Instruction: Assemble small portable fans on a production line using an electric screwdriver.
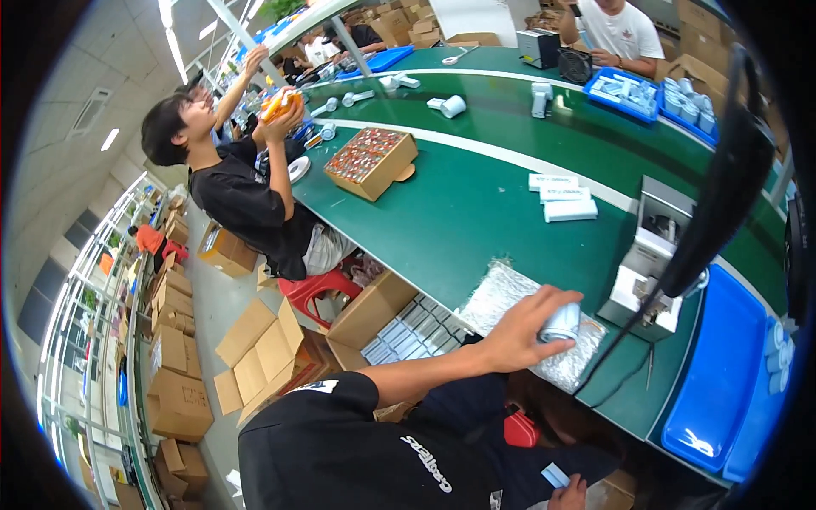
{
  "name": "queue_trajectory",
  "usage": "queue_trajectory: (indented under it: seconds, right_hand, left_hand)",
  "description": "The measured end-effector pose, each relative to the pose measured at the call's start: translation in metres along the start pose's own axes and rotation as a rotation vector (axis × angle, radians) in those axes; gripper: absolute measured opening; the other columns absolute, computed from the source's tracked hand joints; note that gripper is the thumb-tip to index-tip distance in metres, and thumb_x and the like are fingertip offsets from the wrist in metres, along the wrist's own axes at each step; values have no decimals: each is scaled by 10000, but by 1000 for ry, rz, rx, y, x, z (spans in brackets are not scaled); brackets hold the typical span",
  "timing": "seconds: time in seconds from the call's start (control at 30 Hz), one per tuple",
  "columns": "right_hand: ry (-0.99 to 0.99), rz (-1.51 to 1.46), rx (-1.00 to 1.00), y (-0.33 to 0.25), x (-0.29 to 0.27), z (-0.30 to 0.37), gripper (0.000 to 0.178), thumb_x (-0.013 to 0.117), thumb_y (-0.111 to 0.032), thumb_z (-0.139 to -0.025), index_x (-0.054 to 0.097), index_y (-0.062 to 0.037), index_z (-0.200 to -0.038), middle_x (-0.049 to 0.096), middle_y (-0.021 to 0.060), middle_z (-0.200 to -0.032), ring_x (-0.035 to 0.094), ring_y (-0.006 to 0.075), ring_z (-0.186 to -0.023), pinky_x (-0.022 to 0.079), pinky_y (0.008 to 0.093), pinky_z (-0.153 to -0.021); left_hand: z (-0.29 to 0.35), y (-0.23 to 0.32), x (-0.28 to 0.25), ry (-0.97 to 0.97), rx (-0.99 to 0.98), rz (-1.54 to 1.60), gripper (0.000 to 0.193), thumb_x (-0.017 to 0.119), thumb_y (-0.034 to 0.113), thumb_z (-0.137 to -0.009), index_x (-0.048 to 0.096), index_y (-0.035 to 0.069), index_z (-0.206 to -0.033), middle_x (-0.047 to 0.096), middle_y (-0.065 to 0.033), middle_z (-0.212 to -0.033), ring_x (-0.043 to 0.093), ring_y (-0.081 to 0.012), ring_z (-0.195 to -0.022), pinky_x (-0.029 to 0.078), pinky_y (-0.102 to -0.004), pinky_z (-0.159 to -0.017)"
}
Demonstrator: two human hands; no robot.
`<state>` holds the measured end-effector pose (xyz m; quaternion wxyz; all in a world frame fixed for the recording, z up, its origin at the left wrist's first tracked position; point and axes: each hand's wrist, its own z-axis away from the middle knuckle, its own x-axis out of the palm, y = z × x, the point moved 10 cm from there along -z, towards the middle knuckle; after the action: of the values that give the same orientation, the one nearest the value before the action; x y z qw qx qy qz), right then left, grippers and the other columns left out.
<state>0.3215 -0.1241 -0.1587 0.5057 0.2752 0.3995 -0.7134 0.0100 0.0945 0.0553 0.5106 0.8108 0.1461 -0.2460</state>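
My left hand (529, 330) reaches over the table edge, its fingers closed around a pale blue cylindrical part (562, 324). Beneath that part lies a silvery sheet of bubble wrap (501, 293) on the green table. Low in the picture, close to my lap, my right hand (569, 495) pinches a small flat pale blue piece (555, 475); the picture's lower edge cuts this hand off. Just right of the bubble wrap stands a metal bench device (643, 285). Beyond the wrap, several white oblong pieces (568, 209) lie side by side.
A blue tray (710, 374) with pale blue parts is at right; a dark arm (714, 178) crosses before the device. An open carton (374, 191) of small parts sits farther left. A seated co-worker (242, 187) holds up an orange item. Below the table stands a carton (370, 310) of pale pieces.
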Motion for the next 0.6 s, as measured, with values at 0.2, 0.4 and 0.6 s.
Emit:
queue_trajectory:
  seconds: [0.2, 0.4, 0.6]
  right_hand:
    - [-268, -37, -67, 17, 37, 0, 441, 623, -189, -970, 571, -23, -1375, 664, 333, -1189, 642, 516, -1109, 524, 563, -944]
    - [-297, -687, -76, -24, -2, 9, 409, 574, -322, -1088, 544, -26, -1368, 595, 52, -843, 591, 180, -726, 512, 363, -695]
    - [-282, -1412, -568, -220, -128, 1, 528, 625, -303, -1042, 486, 27, -1431, 695, 126, -1131, 666, 192, -1065, 503, 328, -954]
  left_hand:
    - [4, -8, -5, -56, 5, 101, 678, 835, 185, -865, 525, 60, -1455, 565, -179, -1359, 573, -377, -1263, 463, -408, -1060]
    - [3, -15, -22, -53, 88, 178, 732, 865, 73, -786, 545, 53, -1445, 591, -172, -1412, 558, -352, -1331, 433, -425, -1126]
    - [-1, -39, -28, -39, -15, 219, 686, 892, 115, -778, 595, 42, -1392, 635, -153, -1299, 633, -298, -1187, 493, -357, -1029]
